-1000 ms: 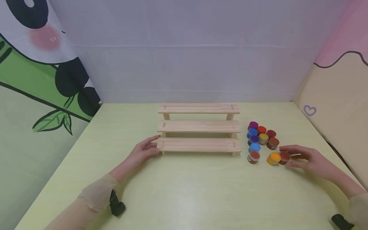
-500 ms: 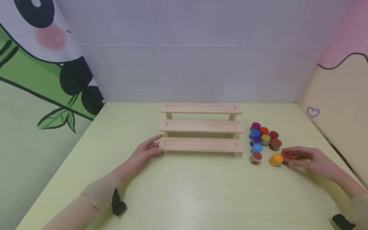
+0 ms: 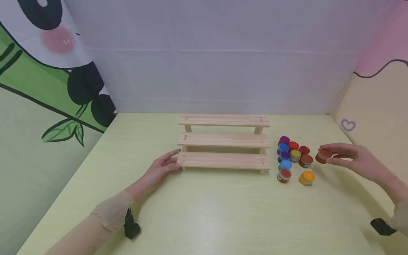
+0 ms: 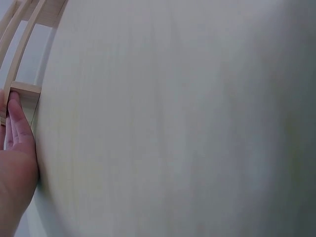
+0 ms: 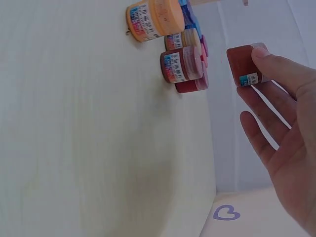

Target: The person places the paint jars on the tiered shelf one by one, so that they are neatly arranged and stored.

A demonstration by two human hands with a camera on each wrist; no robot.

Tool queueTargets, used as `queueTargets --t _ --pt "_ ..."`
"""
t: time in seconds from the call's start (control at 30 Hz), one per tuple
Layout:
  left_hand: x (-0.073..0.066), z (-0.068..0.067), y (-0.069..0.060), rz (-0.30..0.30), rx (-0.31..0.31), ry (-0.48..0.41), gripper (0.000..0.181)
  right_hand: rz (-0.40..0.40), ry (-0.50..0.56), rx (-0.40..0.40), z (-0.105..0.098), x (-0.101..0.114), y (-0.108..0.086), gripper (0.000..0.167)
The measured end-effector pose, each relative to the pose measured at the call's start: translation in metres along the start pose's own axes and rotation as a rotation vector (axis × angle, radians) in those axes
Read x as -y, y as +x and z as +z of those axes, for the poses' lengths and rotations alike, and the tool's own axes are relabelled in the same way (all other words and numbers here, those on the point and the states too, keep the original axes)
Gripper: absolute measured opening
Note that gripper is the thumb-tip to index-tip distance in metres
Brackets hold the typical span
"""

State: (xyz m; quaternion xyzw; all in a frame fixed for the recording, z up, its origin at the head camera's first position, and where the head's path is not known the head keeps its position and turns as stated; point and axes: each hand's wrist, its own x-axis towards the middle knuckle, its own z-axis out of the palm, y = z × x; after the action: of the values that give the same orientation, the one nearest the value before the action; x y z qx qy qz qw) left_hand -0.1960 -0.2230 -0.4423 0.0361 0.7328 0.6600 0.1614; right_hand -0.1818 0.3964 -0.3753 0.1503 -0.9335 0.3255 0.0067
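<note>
A three-tier wooden shelf [image 3: 223, 140] stands mid-table. My left hand [image 3: 159, 168] holds the left end of its lowest tier, index finger toward the back and thumb toward the front. In the left wrist view the same hand [image 4: 19, 163] lies against the shelf's plank and leg. My right hand [image 3: 357, 159] pinches a small brown paint jar [image 3: 323, 156] above the table. The right wrist view shows this jar [image 5: 243, 64] between thumb and fingers, its label partly visible. Left of it sit a yellow-orange paint jar [image 3: 306, 177] and another brown jar [image 3: 306, 161].
Several more paint jars stand in a cluster right of the shelf, among them a light blue jar [image 3: 285, 165], a mustard jar [image 3: 295, 155] and a front brown jar [image 3: 284, 175]. Cloth walls enclose the table [image 3: 204, 209] at the back and both sides.
My right hand has taken hold of the brown jar beside the yellow-orange one and lifted it up and away toward the back. The left hand stays at the shelf. The view shifts slightly.
</note>
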Motion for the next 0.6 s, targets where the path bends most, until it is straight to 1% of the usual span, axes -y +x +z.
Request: queueTargets --t 0.13,0.33,0.47,0.6 --pt "0.001 -0.001 0.0 0.006 0.003 0.0 0.066 0.009 -0.009 -0.022 -0.005 0.008 0.01 0.04" --pt "0.0 0.001 0.001 -0.008 0.002 -0.008 0.066 -0.002 -0.011 -0.051 -0.008 0.02 0.025 0.038" --pt "-0.001 0.0 0.0 0.002 0.004 -0.002 0.067 -0.015 -0.007 -0.083 -0.004 0.027 0.037 0.039" --pt "0.0 -0.001 0.001 0.004 0.007 -0.003 0.067 -0.022 0.04 -0.113 0.004 0.035 0.049 0.04"
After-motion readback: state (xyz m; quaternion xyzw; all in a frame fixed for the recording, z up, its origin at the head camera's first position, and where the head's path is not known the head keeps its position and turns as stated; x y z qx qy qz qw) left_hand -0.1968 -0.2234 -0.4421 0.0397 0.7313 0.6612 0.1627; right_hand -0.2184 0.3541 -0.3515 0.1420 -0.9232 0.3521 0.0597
